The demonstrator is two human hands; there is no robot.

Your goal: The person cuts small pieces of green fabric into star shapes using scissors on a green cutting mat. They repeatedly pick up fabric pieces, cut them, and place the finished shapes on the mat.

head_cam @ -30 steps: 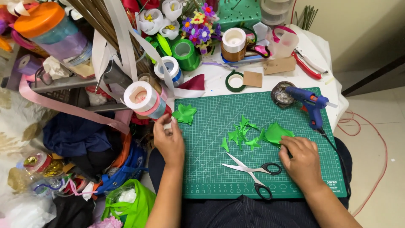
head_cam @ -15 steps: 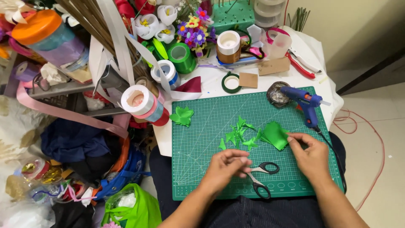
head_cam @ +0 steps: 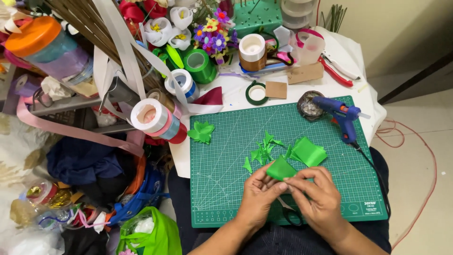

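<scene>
Green cutting mat [head_cam: 226, 189] — reference surface. At its near-centre, left hand [head_cam: 257, 196] and right hand [head_cam: 321, 198] have come together since a moment ago, fingers pinched on one green ribbon square [head_cam: 281, 168]. Scissors [head_cam: 290, 213], apparently released, lie under the hands — mostly hidden. Folding appears underway.

Black scissors [head_cam: 290, 215] lie mostly hidden beneath the right hand [head_cam: 318, 196] and left hand [head_cam: 258, 196], at six o'clock on the green cutting mat [head_cam: 226, 189]. The orange-lidded jar [head_cam: 40, 45], at ten o'clock, is partly cut off by the edge.
</scene>
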